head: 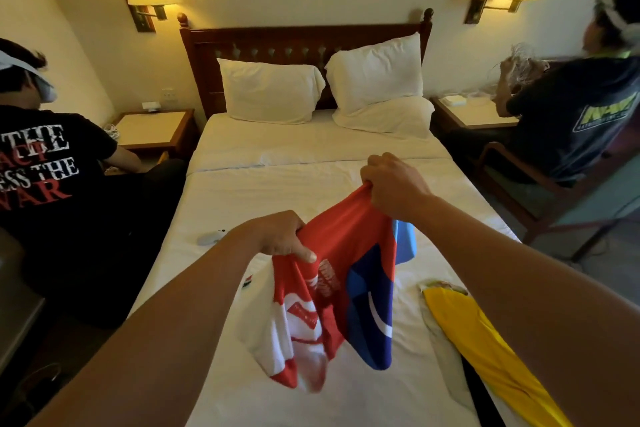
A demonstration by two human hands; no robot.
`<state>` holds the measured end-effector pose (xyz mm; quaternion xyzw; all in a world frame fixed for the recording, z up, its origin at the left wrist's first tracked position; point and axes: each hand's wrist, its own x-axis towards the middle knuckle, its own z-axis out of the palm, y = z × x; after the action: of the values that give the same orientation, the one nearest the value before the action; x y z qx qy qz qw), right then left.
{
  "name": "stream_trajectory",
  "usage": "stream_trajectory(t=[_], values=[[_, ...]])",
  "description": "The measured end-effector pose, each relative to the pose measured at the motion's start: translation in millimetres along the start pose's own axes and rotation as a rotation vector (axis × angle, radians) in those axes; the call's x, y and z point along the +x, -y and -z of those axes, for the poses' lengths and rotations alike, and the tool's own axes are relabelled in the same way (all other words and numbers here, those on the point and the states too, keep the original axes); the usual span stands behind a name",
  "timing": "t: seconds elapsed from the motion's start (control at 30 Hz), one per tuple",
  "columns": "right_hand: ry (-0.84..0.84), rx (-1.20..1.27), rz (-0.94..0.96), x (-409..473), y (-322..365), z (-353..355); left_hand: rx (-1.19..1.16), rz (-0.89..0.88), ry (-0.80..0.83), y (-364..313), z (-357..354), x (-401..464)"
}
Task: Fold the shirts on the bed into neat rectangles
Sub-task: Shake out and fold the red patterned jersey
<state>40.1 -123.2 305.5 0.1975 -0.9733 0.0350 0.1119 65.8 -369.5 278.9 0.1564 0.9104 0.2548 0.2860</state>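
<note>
Holding a red, white and blue shirt (332, 291) up over the near half of the bed (277, 184), the person is gripping it with both hands: the left hand (282, 234) is bunching the red cloth in curled fingers, and the right hand (393, 184) is pinching another gathered part higher up and farther toward the headboard. The shirt is hanging crumpled between them, its lower folds dangling just above the sheet, so the folding itself is not yet begun. A second shirt, the yellow shirt (485, 350), is lying along the near right edge of the bed, waiting its turn.

The risk is sitting in those grips. Both hands are holding wads rather than seams or shoulders, so laying the shirt down from here is likely to leave it twisted, with sleeves trapped underneath and a lopsided rectangle following. The dangling hem could also be dragging across the yellow shirt. A small pale object (209, 237) is resting near the left edge and could end up under the cloth.
</note>
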Motion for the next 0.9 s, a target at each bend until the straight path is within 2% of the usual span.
stream_trajectory(t=[0.07,0.2,0.3,0.4,0.57,0.77,0.9], values=[[0.022,-0.024,-0.034,-5.8,-8.6,-5.8,0.002,0.025,-0.055,-1.6,4.4,-1.3],[0.07,-0.047,-0.171,-19.4,-28.4,-18.6,-0.391,0.016,-0.333,2.3,16.5,-4.8],[0.127,-0.002,-0.246,-29.3,-36.4,-32.7,-0.497,-0.001,-0.29,2.6,25.0,-11.1],[0.191,0.025,-0.312,-38.6,-40.7,-44.5,-0.26,0.024,-0.286,11.3,34.2,-9.9],[0.177,0.039,-0.446,-57.6,-56.3,-55.9,0.101,0.102,-0.336,33.8,46.8,-13.0],[0.15,0.013,-0.441,-39.0,-68.3,-57.5,0.348,0.156,-0.312,39.1,69.5,-4.3],[0.159,-0.04,-0.466,-10.8,-86.4,-60.6,0.473,0.217,-0.457,38.0,90.3,16.7]])
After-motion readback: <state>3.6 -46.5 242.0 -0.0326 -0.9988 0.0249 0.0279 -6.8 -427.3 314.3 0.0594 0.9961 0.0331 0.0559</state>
